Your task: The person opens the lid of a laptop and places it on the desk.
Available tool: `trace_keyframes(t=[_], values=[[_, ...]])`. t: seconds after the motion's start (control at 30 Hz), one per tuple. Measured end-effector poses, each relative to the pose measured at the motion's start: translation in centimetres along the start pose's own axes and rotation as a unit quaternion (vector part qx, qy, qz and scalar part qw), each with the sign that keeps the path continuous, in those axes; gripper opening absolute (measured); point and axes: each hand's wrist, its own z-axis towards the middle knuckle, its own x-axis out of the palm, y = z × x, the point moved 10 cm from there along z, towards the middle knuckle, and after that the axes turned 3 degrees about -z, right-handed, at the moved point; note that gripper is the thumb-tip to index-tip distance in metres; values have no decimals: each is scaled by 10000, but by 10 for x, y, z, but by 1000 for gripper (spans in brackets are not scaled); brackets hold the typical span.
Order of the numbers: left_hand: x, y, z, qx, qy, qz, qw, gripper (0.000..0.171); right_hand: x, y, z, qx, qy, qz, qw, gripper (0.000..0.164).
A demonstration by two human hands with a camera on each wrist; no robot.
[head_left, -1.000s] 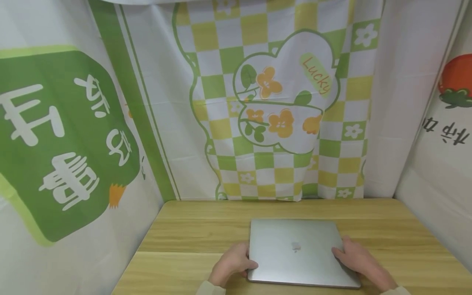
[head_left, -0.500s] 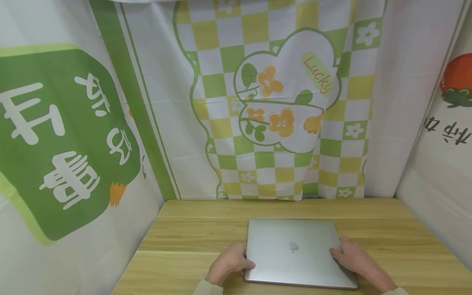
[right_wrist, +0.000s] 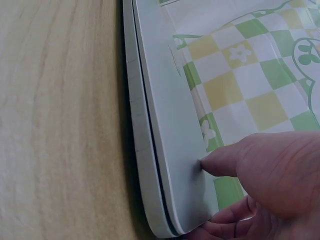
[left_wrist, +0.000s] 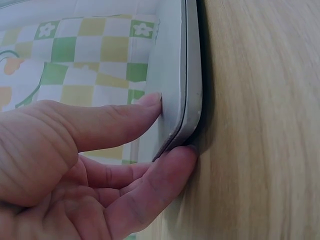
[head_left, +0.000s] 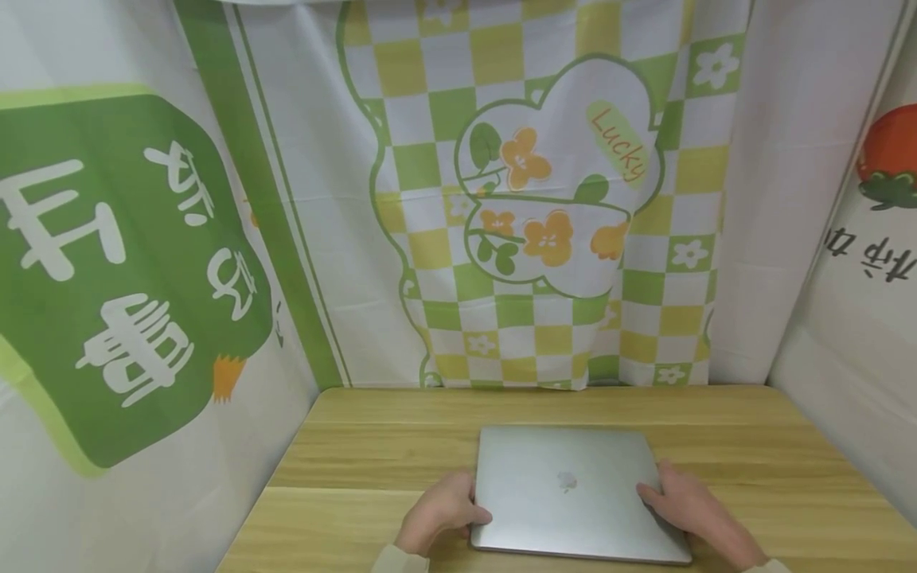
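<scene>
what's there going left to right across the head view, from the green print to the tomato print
Green print → left grip → laptop → right grip → tomato print.

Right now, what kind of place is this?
Probably a curtained-off desk nook: there's a wooden table, a closed laptop, and printed cloth hanging behind and at both sides.
</scene>
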Motion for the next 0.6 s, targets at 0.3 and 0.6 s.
trace_keyframes(t=[0.3, 0.6], values=[[-2, 3, -1, -70, 26, 216, 9997, 21, 1, 5, -3, -58, 9, 190, 9998, 64], [-5, 6, -2, -140, 106, 153, 9997, 19, 4, 7, -2, -98, -12, 86, 9999, 69]])
